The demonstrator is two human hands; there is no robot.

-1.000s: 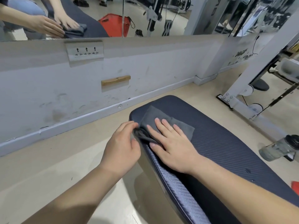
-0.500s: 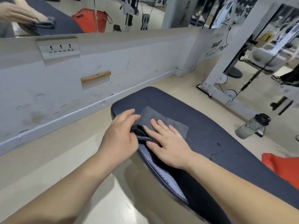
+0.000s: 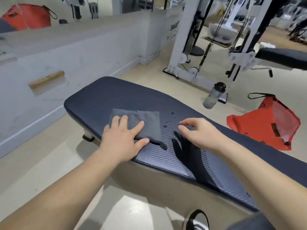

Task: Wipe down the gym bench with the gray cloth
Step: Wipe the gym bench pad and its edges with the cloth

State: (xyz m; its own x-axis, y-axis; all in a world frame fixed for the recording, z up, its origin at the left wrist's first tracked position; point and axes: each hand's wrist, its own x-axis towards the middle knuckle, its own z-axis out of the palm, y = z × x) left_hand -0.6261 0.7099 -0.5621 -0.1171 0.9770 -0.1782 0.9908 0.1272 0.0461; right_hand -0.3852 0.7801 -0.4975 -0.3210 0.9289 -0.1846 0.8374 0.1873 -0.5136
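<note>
The dark blue ribbed gym bench (image 3: 106, 95) runs from the middle left to the lower right. A folded gray cloth (image 3: 146, 121) lies flat on its pad. My left hand (image 3: 123, 138) presses down on the cloth's near left part with fingers spread. My right hand (image 3: 197, 131) hovers just above the pad to the right of the cloth, fingers loosely curled, holding nothing, and casts a dark shadow on the bench. A few water drops (image 3: 168, 122) sit on the pad between the cloth and my right hand.
A clear water bottle (image 3: 213, 95) stands on the floor beyond the bench, with a red bag (image 3: 259, 123) to its right. A white cable machine frame (image 3: 181, 47) and another padded bench (image 3: 282, 58) stand behind. A low white wall (image 3: 66, 67) with a mirror runs along the left.
My right hand has lifted off the cloth and moved right. My left hand has shifted from the cloth's edge onto its top. The view has swung to the right.
</note>
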